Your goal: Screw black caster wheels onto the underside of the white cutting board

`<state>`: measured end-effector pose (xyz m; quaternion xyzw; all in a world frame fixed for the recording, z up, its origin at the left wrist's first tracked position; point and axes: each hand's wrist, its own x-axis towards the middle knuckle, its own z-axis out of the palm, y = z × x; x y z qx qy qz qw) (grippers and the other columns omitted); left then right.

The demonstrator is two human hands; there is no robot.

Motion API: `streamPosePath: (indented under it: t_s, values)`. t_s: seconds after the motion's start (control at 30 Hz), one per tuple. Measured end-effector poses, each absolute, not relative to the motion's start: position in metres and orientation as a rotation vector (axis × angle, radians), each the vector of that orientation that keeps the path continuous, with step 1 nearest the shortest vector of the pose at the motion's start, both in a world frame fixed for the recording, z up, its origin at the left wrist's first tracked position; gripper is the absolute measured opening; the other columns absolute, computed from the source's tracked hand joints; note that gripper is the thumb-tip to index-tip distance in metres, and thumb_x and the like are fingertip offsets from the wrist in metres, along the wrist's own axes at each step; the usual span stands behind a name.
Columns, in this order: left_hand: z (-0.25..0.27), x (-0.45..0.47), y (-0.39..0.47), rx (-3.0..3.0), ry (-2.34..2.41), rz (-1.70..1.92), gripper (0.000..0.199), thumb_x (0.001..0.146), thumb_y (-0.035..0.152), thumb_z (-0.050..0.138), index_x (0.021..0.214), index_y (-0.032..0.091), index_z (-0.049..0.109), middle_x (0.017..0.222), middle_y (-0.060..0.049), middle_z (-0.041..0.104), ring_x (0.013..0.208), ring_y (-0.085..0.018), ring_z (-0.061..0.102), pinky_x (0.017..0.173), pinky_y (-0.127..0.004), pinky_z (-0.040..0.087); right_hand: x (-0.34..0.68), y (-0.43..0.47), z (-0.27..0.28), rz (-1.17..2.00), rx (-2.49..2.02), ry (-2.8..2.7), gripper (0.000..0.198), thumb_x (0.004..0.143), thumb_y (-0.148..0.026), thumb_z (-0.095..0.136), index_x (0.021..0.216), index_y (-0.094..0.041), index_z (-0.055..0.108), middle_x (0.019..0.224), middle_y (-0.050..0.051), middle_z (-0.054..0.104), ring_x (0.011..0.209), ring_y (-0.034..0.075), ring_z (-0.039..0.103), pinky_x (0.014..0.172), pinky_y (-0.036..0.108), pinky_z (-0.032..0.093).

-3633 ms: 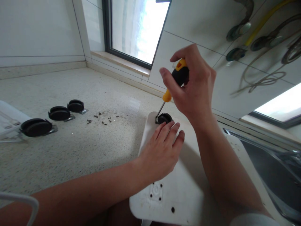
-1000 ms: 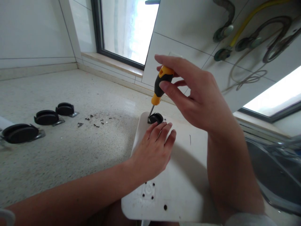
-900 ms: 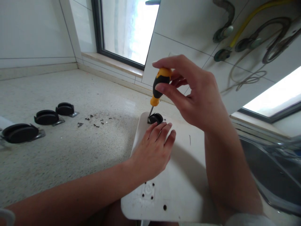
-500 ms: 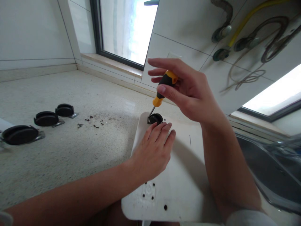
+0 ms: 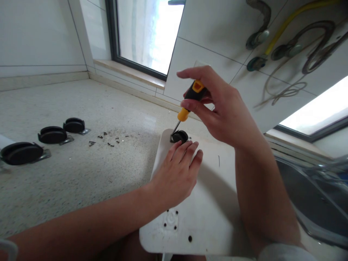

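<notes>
My right hand (image 5: pixel 214 101) grips a yellow and black screwdriver (image 5: pixel 193 93) between thumb and fingers, with the index finger lifted off the handle. The shaft slants down to the plate of a black caster wheel (image 5: pixel 179 136) at the far left corner of a white board (image 5: pixel 214 203). Whether the tip sits on a screw is too small to see. My left hand (image 5: pixel 179 170) lies palm down on the board, fingers stretched and slightly apart, fingertips against the near side of the caster. Screw holes show at the board's near corner.
Three loose black casters (image 5: pixel 51 135) stand in a row on the speckled counter (image 5: pixel 89 174) at left. Several small dark screws (image 5: pixel 108 139) lie scattered beside them. A metal sink (image 5: pixel 312 195) is at right; hoses (image 5: pixel 288 25) and valves hang on the tiled wall.
My right hand has shifted on the screwdriver handle: the fingers have curled and the handle has turned, bringing its yellow end face round. My left hand and the caster stay put.
</notes>
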<state>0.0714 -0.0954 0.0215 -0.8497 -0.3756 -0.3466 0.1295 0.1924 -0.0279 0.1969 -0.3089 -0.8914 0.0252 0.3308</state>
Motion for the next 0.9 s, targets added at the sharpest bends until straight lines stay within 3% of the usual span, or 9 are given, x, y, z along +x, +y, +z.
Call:
streamPosePath:
  t_s: [0.1, 0.3, 0.5, 0.57, 0.7, 0.9]
  values:
    - [0.021, 0.072, -0.095, -2.464, -1.094, -1.02, 0.052, 0.104, 0.024, 0.063, 0.153, 0.008, 0.059, 0.164, -0.023, 0.06, 0.152, -0.038, 0.055, 0.131, -0.058, 0.041, 0.183, -0.035, 0.193, -0.121, -0.922, -2.231, 0.032, 0.101, -0.038, 0.081, 0.129, -0.027, 0.07, 0.112, 0.005, 0.074, 0.095, 0.023, 0.071, 0.094, 0.043, 0.061]
    - [0.021, 0.072, -0.096, -2.468, -1.097, -1.009, 0.053, 0.104, 0.026, 0.064, 0.154, 0.008, 0.059, 0.166, -0.021, 0.059, 0.154, -0.038, 0.053, 0.133, -0.058, 0.039, 0.193, -0.029, 0.197, 0.29, -0.754, -2.415, 0.054, 0.109, -0.031, 0.065, 0.161, -0.031, 0.05, 0.141, 0.008, 0.069, 0.126, 0.023, 0.07, 0.097, 0.036, 0.062]
    - [0.021, 0.072, -0.096, -2.457, -1.103, -1.003, 0.052, 0.105, 0.026, 0.061, 0.154, 0.008, 0.06, 0.165, -0.02, 0.059, 0.154, -0.037, 0.052, 0.133, -0.058, 0.037, 0.191, -0.019, 0.192, 0.031, -0.827, -2.223, 0.031, 0.102, -0.035, 0.077, 0.129, -0.025, 0.067, 0.109, 0.001, 0.073, 0.09, 0.016, 0.066, 0.083, 0.031, 0.058]
    - [0.021, 0.072, -0.095, -2.455, -1.102, -1.007, 0.052, 0.105, 0.026, 0.062, 0.154, 0.008, 0.06, 0.165, -0.02, 0.059, 0.154, -0.037, 0.053, 0.133, -0.058, 0.037, 0.191, -0.022, 0.194, 0.088, -0.824, -2.284, 0.038, 0.104, -0.035, 0.075, 0.14, -0.026, 0.065, 0.12, 0.004, 0.074, 0.1, 0.018, 0.069, 0.087, 0.031, 0.06]
    - [0.021, 0.072, -0.094, -2.461, -1.092, -1.011, 0.053, 0.104, 0.025, 0.064, 0.153, 0.009, 0.06, 0.165, -0.02, 0.059, 0.153, -0.037, 0.054, 0.132, -0.058, 0.038, 0.195, -0.033, 0.201, 0.362, -0.735, -2.459, 0.063, 0.108, -0.024, 0.064, 0.168, -0.032, 0.046, 0.157, 0.008, 0.063, 0.135, 0.023, 0.068, 0.105, 0.035, 0.063]
    - [0.021, 0.072, -0.096, -2.451, -1.099, -1.016, 0.052, 0.103, 0.023, 0.064, 0.152, 0.008, 0.06, 0.163, -0.021, 0.061, 0.151, -0.037, 0.055, 0.131, -0.058, 0.039, 0.181, -0.044, 0.198, 0.014, -0.948, -2.29, 0.044, 0.098, -0.025, 0.083, 0.139, -0.027, 0.069, 0.118, 0.003, 0.077, 0.092, 0.021, 0.074, 0.1, 0.043, 0.064]
